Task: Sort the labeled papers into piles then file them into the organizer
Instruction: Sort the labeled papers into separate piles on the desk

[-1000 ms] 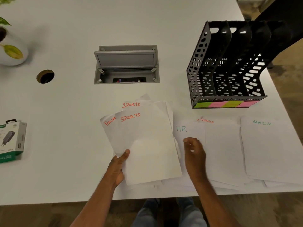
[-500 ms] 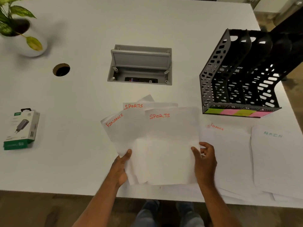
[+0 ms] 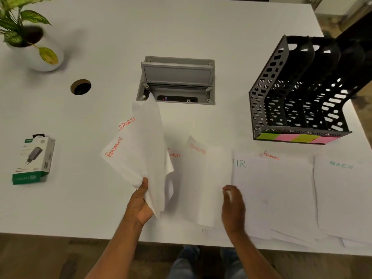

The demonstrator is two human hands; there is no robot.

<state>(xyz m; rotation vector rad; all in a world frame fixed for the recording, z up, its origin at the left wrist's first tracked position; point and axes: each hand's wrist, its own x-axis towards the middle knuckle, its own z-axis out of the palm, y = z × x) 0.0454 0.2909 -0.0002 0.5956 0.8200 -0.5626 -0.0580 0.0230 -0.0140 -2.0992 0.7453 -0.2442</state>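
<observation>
My left hand [image 3: 141,204] grips the lower corner of a fanned stack of white papers [image 3: 141,150], tilted up off the table; FINANCE is the front label and SPORTS shows behind it. My right hand [image 3: 233,208] pinches the right edge of a single SPORTS sheet [image 3: 203,182], blurred and low over a SPORTS pile [image 3: 176,156] on the table. To the right lie an HR pile [image 3: 249,190], a FINANCE pile [image 3: 289,190] and an ADMIN pile [image 3: 342,198]. The black slotted organizer [image 3: 302,93] stands at the back right, with coloured sticky notes [image 3: 298,137] along its front.
A potted plant [image 3: 36,47] stands at the far left, with a round cable hole [image 3: 80,87] near it. A grey power box [image 3: 177,81] with its flap raised sits in the table's middle. A boxed charger [image 3: 34,160] lies at the left. The piles overhang the near table edge.
My right hand drew the SPORTS sheet off the stack and carried it right and down toward the table. The left hand's stack tilted up, now with FINANCE in front.
</observation>
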